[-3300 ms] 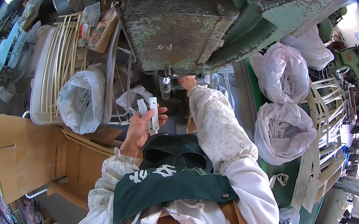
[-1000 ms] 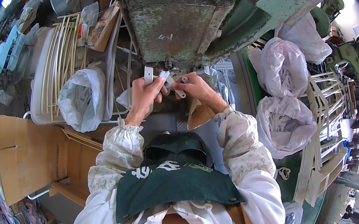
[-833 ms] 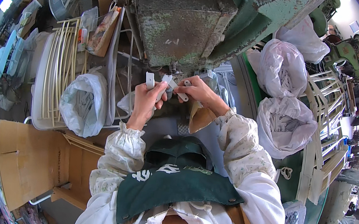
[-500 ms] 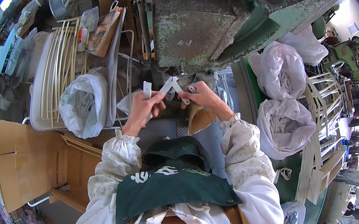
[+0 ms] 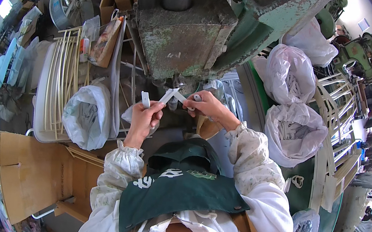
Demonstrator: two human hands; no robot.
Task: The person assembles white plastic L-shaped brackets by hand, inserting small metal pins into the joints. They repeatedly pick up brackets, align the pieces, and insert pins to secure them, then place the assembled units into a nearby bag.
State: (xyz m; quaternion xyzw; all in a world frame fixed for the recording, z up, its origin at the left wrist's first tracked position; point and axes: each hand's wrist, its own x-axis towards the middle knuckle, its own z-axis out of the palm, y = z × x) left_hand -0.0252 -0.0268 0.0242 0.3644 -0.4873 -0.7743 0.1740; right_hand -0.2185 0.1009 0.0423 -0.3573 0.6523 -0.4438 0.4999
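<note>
My left hand (image 5: 145, 116) is closed on a narrow white strip (image 5: 145, 99) whose end pokes up past the thumb. Between my two hands, a pair of flat white strips (image 5: 168, 96) meets in an upside-down V just under the head of a worn green press (image 5: 183, 45). The left leg of this V runs to my left fingertips, the right leg to my right. My right hand (image 5: 213, 107) pinches that right leg, and a small white rounded end (image 5: 197, 97) shows by its fingers. How the strips join at the top is too small to tell.
White bags of small strips stand to the left (image 5: 86, 117) and right (image 5: 294, 132). Long pale strips lie in a tray (image 5: 43, 97) at left, above an open cardboard box (image 5: 28, 170). More long strips (image 5: 331, 154) lean at the far right. A fan (image 5: 72, 0) stands back left.
The press now appears further left and higher in view. The V's peak has shifted slightly left and down, and its legs look spread wider. Both hands keep their grip.
</note>
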